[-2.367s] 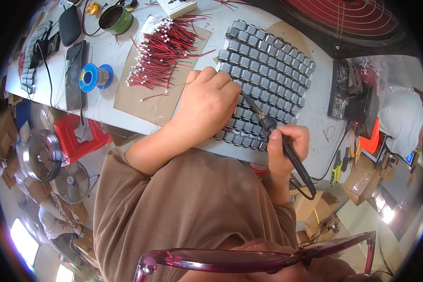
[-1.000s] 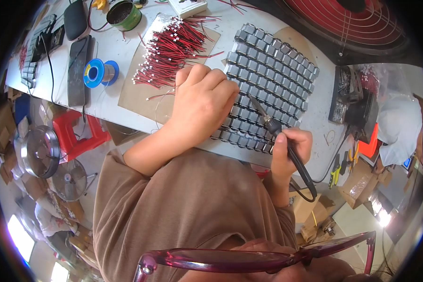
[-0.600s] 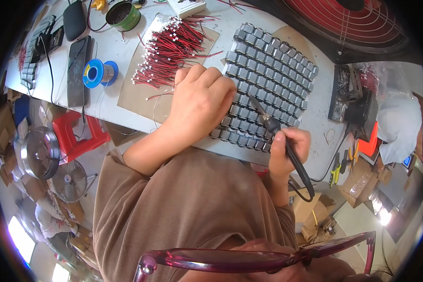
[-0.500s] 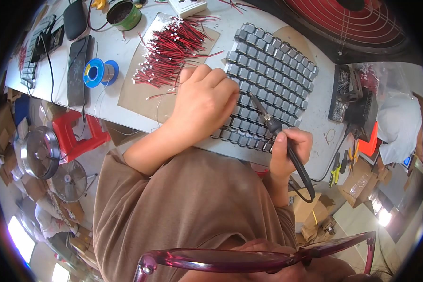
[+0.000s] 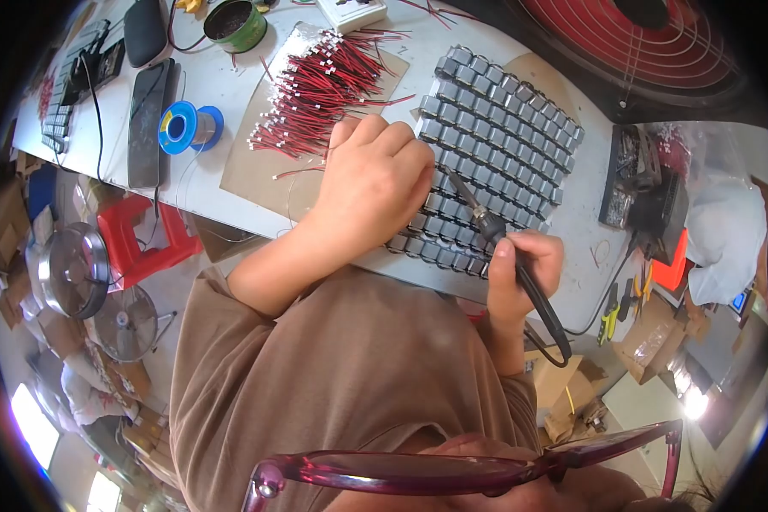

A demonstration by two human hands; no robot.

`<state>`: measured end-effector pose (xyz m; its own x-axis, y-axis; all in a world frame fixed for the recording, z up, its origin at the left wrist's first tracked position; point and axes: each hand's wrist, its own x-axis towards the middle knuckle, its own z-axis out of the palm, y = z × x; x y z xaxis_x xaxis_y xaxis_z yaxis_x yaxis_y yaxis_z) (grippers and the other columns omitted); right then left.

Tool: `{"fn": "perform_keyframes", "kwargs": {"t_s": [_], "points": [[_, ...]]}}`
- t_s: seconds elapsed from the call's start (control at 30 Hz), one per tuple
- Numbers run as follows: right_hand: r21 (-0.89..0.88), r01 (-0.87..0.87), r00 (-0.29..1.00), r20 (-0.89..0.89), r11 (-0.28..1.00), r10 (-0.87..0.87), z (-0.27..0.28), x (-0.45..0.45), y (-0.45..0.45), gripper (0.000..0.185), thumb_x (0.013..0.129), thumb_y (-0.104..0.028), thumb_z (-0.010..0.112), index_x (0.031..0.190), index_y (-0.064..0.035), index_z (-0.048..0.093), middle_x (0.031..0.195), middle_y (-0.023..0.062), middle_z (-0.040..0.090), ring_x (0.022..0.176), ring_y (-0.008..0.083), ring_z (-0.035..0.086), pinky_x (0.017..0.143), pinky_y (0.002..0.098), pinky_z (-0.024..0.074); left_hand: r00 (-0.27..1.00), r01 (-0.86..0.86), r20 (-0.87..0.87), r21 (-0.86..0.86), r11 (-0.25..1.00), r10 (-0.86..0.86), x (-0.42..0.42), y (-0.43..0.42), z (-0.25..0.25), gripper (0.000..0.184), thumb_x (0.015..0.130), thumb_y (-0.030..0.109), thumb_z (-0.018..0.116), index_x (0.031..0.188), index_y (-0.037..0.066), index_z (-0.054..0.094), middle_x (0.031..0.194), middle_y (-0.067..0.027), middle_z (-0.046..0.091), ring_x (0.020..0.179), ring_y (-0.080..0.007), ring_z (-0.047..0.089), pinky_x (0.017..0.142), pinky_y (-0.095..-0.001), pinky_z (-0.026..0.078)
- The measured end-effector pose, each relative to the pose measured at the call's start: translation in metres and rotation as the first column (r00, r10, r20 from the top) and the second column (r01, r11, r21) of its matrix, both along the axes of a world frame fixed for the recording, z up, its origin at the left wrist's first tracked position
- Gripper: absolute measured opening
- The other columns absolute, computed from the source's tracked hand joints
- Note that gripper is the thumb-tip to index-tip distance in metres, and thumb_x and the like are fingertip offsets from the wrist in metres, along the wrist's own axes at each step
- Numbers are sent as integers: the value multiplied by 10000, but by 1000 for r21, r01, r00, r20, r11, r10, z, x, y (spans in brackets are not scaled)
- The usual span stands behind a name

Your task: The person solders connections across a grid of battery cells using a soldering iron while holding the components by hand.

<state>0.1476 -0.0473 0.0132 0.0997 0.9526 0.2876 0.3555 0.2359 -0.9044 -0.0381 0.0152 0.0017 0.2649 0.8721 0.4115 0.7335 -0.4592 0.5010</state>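
A soldering iron [image 5: 533, 286] is held in my right hand [image 5: 525, 273], its handle between thumb and fingers. The iron's tip points up and left at the rows of small grey metal-cased blocks [image 5: 503, 136], close to the fingers of my left hand [image 5: 382, 175]. My left hand is closed at the left edge of the rows; whatever it pinches is hidden behind the fingers. A thin wire loops from the blue solder spool [image 5: 179, 128] towards my left forearm. Beyond my left hand lies a heap of red and black leads [image 5: 316, 94] with white connectors, on brown cardboard [image 5: 247, 175].
A phone [image 5: 149, 128] and a green tin [image 5: 237, 34] stand on the left part of the table. At the right are a black fan [image 5: 640, 60] with a red centre, a dark soldering station [image 5: 653, 200] and pliers [image 5: 610, 311]. A red stool [image 5: 145, 243] stands below.
The view has shifted slightly. The soldering iron's tip sits a little nearer my left fingers. Both hands keep nearly the same pose.
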Motion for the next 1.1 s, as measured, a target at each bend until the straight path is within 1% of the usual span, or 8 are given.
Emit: {"fn": "perform_keyframes", "kwargs": {"t_s": [0.37, 0.47, 0.53, 0.57, 0.63, 0.73, 0.97, 1.1], "points": [[-46, -1, 999, -35, 999, -1, 0, -3, 1, 188, 724, -39, 605, 843, 2, 466, 735, 69, 491, 594, 84, 458, 528, 207, 396, 1000, 20, 11, -3, 1000, -20, 2, 1, -2, 158, 601, 62, 650, 716, 120, 558, 701, -2, 501, 677, -194, 465, 625, -319, 329], [-33, -12, 1000, 5, 999, 12, -2, -2, 2, 187, 725, -37, 603, 845, 2, 465, 731, 69, 488, 591, 85, 457, 528, 208, 397, 1000, 8, -7, -1, 1000, -8, 2, 0, -3, 151, 607, 61, 648, 718, 118, 562, 701, -4, 501, 679, -196, 465, 624, -318, 329], [58, 9, 997, 73, 998, -13, -5, 2, 2, 186, 727, -41, 603, 845, 1, 465, 726, 70, 485, 582, 86, 451, 519, 208, 392, 1000, -10, 4, -3, 1000, 10, -1, 0, -2, 144, 614, 58, 644, 721, 114, 566, 704, -6, 502, 681, -197, 465, 622, -317, 329], [58, 7, 997, 72, 998, -12, -5, 1, 2, 186, 727, -41, 603, 845, 1, 465, 726, 70, 485, 582, 86, 451, 519, 208, 392, 1000, -11, 3, -3, 1000, 11, -2, -1, 0, 144, 614, 58, 644, 721, 114, 566, 704, -6, 502, 681, -197, 465, 622, -317, 329], [38, 3, 1000, -2, 999, -3, -4, 0, 1, 186, 727, -45, 605, 841, -1, 465, 721, 71, 482, 574, 86, 447, 511, 207, 385, 1000, -1, 5, -17, 1000, 1, -3, -1, 3, 140, 616, 56, 642, 723, 111, 569, 708, -8, 504, 686, -199, 467, 620, -317, 330], [-6, -21, 1000, 9, 1000, 21, -2, -2, 1, 187, 728, -45, 605, 842, -1, 464, 719, 69, 481, 574, 85, 445, 508, 207, 382, 1000, 5, 18, -9, 1000, -5, -2, 0, 0, 139, 619, 57, 642, 725, 110, 570, 711, -10, 507, 691, -201, 469, 620, -318, 331], [3, -35, 999, 15, 999, 35, -2, -4, 3, 188, 726, -32, 602, 848, 1, 463, 724, 67, 483, 584, 84, 451, 515, 203, 387, 1000, 5, 8, -9, 1000, -5, -2, 0, -1, 144, 619, 58, 645, 730, 109, 570, 715, -12, 510, 692, -203, 472, 616, -319, 335], [-14, -54, 998, -25, 998, 54, -3, -6, 3, 187, 728, -29, 600, 852, 2, 464, 737, 72, 486, 600, 87, 461, 531, 206, 398, 1000, 9, 12, -8, 1000, -9, -1, 1, -3, 148, 620, 55, 644, 737, 108, 570, 713, -14, 510, 690, -203, 472, 614, -318, 337]]}}
